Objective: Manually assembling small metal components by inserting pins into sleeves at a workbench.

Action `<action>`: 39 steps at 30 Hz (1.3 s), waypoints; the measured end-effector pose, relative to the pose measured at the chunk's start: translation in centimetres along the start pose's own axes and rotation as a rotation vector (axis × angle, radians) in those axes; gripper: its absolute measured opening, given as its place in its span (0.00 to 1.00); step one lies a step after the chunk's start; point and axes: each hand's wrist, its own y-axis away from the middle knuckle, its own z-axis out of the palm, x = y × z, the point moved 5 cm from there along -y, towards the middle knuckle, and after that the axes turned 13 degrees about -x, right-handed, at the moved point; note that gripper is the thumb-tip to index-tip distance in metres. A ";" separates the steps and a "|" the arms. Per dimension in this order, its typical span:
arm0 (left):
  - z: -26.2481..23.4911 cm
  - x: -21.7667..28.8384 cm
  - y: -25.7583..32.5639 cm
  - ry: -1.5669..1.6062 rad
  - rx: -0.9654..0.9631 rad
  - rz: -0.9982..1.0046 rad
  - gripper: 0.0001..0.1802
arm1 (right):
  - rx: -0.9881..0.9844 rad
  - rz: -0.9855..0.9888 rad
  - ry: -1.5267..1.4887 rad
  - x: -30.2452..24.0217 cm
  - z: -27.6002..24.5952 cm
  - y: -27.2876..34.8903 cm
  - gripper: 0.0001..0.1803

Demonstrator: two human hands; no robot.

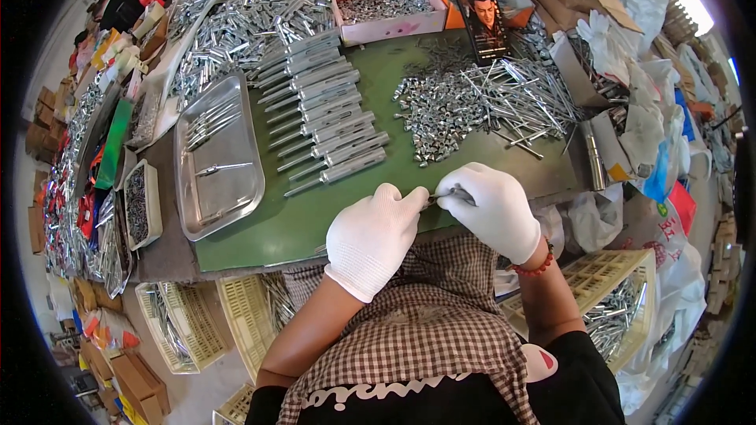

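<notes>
My left hand [376, 238], in a white knit glove, is closed with its thumb and forefinger pinched together over the near edge of the green work mat [236, 248]. Facing it, my right hand [494, 208], gloved the same way, also pinches with bent fingers. Something small and dark metallic shows between the fingertips, too small and covered to name. Just beyond the hands lies a heap of small silver metal fittings [433, 114]. Long thin metal rods [531, 98] are piled to its right. A column of silver metal tubes with thin rods sticking out [327, 127] lies left of the heap.
A steel tray [224, 208] with several slim metal pieces stands at the left. A pink box [390, 25] of small parts and a propped phone [482, 27] stand at the back. Loose tubes [236, 35] fill the far left. Plastic crates [185, 330] sit below the table edge.
</notes>
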 end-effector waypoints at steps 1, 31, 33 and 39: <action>0.0 0.0 0.0 0.001 0.001 0.001 0.09 | -0.026 -0.015 0.018 0.0 0.2 -0.1 0.06; -0.9 -0.5 1.3 0.011 0.031 0.037 0.09 | -0.118 -0.264 0.347 -0.5 2.0 -5.9 0.10; -0.7 -0.6 1.3 0.003 -0.039 -0.001 0.09 | -0.155 -0.250 0.407 -0.2 2.9 -6.7 0.08; -0.6 -0.5 1.6 -0.030 0.045 0.056 0.10 | -0.220 -0.227 0.535 -0.8 3.7 -7.5 0.05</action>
